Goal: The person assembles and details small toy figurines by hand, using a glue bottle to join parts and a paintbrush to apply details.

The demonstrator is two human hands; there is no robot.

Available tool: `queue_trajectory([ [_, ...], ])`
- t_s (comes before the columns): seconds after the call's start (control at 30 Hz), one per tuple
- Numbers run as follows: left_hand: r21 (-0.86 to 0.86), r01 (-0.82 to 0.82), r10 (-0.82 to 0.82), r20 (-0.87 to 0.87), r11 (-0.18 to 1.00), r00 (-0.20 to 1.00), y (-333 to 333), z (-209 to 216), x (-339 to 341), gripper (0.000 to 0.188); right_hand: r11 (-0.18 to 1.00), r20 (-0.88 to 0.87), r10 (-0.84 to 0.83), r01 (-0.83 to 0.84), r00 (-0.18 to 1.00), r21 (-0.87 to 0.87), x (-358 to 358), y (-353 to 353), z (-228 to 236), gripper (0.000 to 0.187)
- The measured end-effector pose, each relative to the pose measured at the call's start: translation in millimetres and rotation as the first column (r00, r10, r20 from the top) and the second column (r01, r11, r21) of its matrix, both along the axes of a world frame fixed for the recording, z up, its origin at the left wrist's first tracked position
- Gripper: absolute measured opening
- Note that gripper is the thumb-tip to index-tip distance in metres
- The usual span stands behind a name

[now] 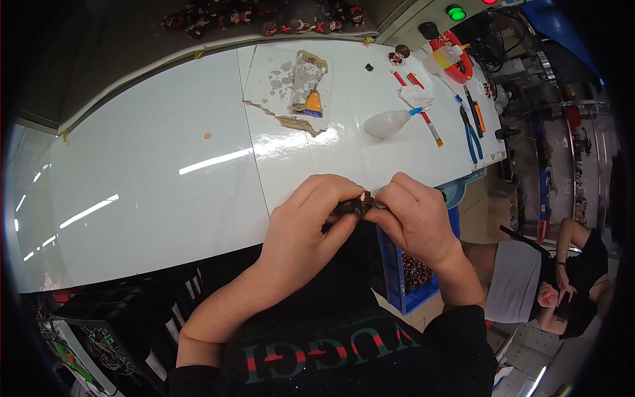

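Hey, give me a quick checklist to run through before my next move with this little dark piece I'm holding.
1. Left hand gripping the dark piece: ok, pinched between thumb and fingers.
2. Right hand on the piece: ok, pinching at its right end.
3. Dark piece in full view: not ok, fingers cover part of it.
4. Dark piece free of damage: cannot tell, too small and partly hidden.
5. Squeeze bottle on the table: ok, beyond the right hand.
6. Blue-handled pliers set down: ok, near the table's right end.
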State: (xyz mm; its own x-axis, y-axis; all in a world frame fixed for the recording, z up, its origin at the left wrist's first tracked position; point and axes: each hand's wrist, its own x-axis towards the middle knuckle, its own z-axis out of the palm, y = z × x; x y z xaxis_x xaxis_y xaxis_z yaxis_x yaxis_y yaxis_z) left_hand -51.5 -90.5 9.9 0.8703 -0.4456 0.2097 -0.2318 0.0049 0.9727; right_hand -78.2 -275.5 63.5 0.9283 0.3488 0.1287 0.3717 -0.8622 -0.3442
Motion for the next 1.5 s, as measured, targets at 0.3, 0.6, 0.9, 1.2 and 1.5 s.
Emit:
queue_trajectory([
  [0.3, -0.035, 0.036, -0.037, -0.017, 0.999, 0.999, -15, 5, 4, 0.029, 0.999, 0.003, -0.035, 0.035, 0.999, -0.011, 1, -15, 3, 0.028],
  [0.6, 0.025, -0.017, 0.019, -0.089, 1.000, 0.996, -40, 25, -8, 0.029, 0.999, 0.077, 0.003, -0.007, 0.997, 0.047, -7, -42, 22, 0.030],
  [0.9, 0.038, -0.012, 0.017, -0.116, 0.999, 0.993, -44, 30, -9, 0.028, 0.996, 0.072, 0.016, -0.022, 0.997, 0.090, -7, -48, 24, 0.030],
  [1.2, 0.057, 0.007, -0.005, -0.026, 0.998, 1.000, -28, 24, -2, 0.027, 1.000, 0.010, 0.006, -0.006, 1.000, 0.031, -4, -33, 13, 0.030],
  [1.5, 0.051, 0.025, -0.024, -0.021, 0.998, 1.000, -19, 22, -3, 0.028, 1.000, 0.025, 0.010, -0.011, 1.000, 0.020, -5, -23, 12, 0.031],
])
